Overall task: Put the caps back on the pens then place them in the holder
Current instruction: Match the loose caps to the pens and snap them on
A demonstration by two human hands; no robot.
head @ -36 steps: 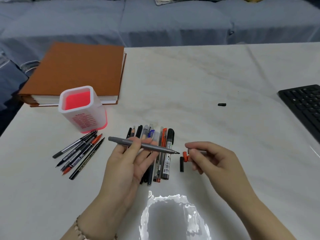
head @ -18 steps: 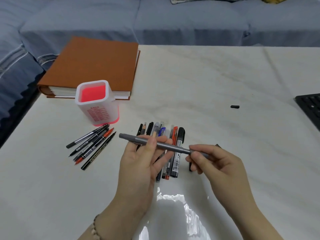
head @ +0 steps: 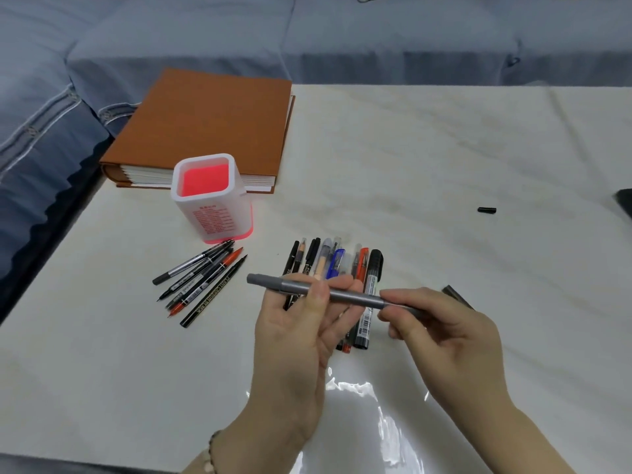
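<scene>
From the head view, a slim matt grey pen (head: 328, 294) is held level above the white marble worktop (head: 444, 148), over a row of mixed pens lying side by side, the rightmost a fat black marker (head: 373, 268) with a white printed label too small to read. The left-hand grip (head: 301, 330) has thumb and fingertips curled round the middle of the barrel, whose blunt left end sticks out with a seam near it. The right-hand grip (head: 441, 330) pinches the right end between thumb and forefinger, hiding the tip, so I cannot tell how the cap sits. The white square holder with a glowing pink-red inside (head: 219, 220) stands upright well to the left, with red print on its wall that is illegible. Just in front of it lies a loose fan of uncapped pens (head: 201, 278), one black with gold lettering I cannot read. A small black cap (head: 487, 210) lies alone far to the right. A brown hardcover book (head: 212, 121) lies behind the holder.
</scene>
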